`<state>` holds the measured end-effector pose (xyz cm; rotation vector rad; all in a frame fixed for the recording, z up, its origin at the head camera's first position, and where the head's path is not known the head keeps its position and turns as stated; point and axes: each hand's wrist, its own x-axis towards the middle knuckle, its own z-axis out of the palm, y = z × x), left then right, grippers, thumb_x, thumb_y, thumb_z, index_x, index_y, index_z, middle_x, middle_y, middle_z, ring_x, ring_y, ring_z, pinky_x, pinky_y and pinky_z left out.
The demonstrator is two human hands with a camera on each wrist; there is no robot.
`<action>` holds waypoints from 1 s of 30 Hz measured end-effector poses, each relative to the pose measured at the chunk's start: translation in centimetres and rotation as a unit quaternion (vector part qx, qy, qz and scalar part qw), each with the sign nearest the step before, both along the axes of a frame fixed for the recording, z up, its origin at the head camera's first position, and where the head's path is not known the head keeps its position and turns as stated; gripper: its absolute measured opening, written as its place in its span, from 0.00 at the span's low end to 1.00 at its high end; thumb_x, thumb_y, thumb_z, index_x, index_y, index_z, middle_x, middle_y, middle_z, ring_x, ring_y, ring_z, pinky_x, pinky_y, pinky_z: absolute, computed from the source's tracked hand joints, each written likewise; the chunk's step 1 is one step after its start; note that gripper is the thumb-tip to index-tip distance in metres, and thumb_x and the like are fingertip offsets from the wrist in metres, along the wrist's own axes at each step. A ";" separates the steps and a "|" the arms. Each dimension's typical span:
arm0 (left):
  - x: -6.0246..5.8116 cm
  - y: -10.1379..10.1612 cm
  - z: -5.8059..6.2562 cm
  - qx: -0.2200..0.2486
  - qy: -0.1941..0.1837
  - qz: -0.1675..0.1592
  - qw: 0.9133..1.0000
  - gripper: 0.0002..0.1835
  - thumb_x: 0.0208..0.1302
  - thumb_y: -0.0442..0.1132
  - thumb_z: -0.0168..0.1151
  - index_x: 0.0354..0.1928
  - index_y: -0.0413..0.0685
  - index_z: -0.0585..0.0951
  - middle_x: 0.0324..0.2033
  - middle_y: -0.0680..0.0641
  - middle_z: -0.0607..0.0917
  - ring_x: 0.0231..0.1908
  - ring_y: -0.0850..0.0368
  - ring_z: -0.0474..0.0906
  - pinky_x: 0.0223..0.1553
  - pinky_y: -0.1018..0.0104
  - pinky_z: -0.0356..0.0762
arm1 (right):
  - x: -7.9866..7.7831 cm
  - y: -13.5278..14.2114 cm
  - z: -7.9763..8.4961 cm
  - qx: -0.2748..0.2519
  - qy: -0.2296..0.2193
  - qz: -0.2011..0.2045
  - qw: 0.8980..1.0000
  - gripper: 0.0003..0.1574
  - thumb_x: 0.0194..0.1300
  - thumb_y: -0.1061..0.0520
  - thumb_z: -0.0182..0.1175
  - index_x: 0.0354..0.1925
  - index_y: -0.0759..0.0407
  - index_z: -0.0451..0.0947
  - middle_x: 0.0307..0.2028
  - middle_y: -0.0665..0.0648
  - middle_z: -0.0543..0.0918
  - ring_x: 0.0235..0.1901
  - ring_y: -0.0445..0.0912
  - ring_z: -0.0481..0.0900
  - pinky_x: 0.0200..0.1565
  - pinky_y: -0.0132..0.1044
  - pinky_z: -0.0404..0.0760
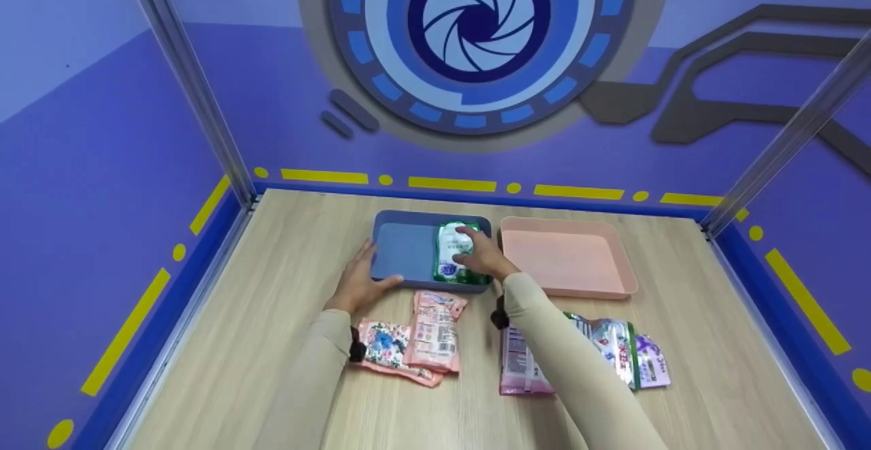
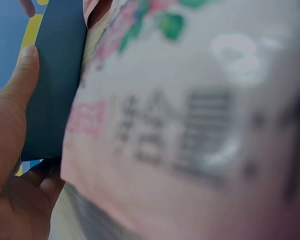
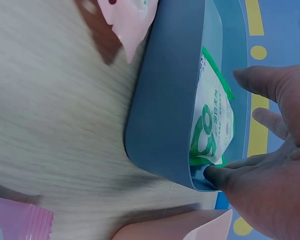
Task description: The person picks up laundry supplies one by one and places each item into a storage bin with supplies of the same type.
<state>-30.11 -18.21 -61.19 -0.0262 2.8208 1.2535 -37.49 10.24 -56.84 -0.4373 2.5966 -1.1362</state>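
A white-and-green pouch (image 1: 452,252) lies at the right end of the blue tray (image 1: 406,216). My right hand (image 1: 484,256) is over the pouch, its fingers spread; in the right wrist view, one fingertip dips inside the tray's near corner beside the pouch (image 3: 212,117). At the tray's front left corner is my left hand (image 1: 358,285), its thumb along the front wall and its fingers along the left side. In the left wrist view the thumb (image 2: 27,72) lies against the tray wall (image 2: 57,85).
Two pink packets, one plain-fronted (image 1: 435,333) and one floral (image 1: 386,342), overlap before the blue tray. A pink tray (image 1: 568,259) stands to its right. Below my right forearm lie a pink-purple packet (image 1: 520,361), a green-edged pouch (image 1: 618,351) and a purple pouch (image 1: 654,361). Walls surround the table.
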 end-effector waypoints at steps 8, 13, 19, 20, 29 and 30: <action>0.0 0.1 -0.1 -0.007 0.008 -0.003 1.000 0.55 0.62 0.57 0.73 0.82 0.45 0.54 0.82 0.46 0.47 0.79 0.43 0.47 0.77 0.46 0.51 | 0.0 0.1 0.0 0.016 0.035 0.018 0.999 0.42 0.70 0.59 0.66 0.77 0.59 0.62 0.75 0.65 0.65 0.72 0.62 0.65 0.69 0.59 0.68; 0.0 0.0 -0.1 -0.003 0.004 -0.005 1.000 0.55 0.62 0.57 0.73 0.82 0.46 0.53 0.82 0.46 0.47 0.79 0.43 0.46 0.77 0.46 0.51 | 0.4 0.2 0.1 0.024 0.062 0.035 0.997 0.43 0.70 0.57 0.67 0.77 0.59 0.62 0.75 0.64 0.64 0.74 0.62 0.61 0.71 0.60 0.65; 0.2 0.1 0.2 -0.005 0.000 -0.005 1.000 0.56 0.62 0.58 0.73 0.82 0.47 0.52 0.82 0.46 0.46 0.80 0.43 0.45 0.77 0.47 0.51 | 0.9 0.2 0.3 0.044 0.097 0.053 0.993 0.45 0.68 0.51 0.69 0.77 0.53 0.63 0.76 0.63 0.64 0.76 0.62 0.56 0.73 0.64 0.58; 0.2 0.1 0.2 -0.004 -0.003 -0.004 1.000 0.56 0.62 0.58 0.73 0.82 0.47 0.52 0.82 0.46 0.46 0.80 0.43 0.45 0.77 0.47 0.51 | 1.0 0.2 0.3 0.047 0.102 0.058 0.992 0.45 0.68 0.50 0.70 0.77 0.53 0.64 0.76 0.62 0.64 0.77 0.62 0.56 0.73 0.65 0.58; 0.1 0.2 0.3 -0.004 -0.019 0.000 1.000 0.56 0.62 0.58 0.73 0.83 0.49 0.51 0.82 0.48 0.45 0.80 0.44 0.44 0.77 0.45 0.49 | 2.5 0.5 0.2 0.046 0.142 0.111 0.982 0.47 0.67 0.48 0.71 0.77 0.55 0.63 0.77 0.69 0.57 0.76 0.66 0.55 0.71 0.67 0.60; 0.0 0.2 0.3 -0.006 -0.017 -0.002 1.000 0.56 0.62 0.59 0.73 0.83 0.48 0.51 0.82 0.48 0.45 0.80 0.44 0.44 0.77 0.45 0.49 | 2.7 0.5 0.3 0.043 0.144 0.118 0.982 0.48 0.66 0.48 0.71 0.77 0.55 0.63 0.77 0.70 0.57 0.76 0.66 0.54 0.71 0.68 0.60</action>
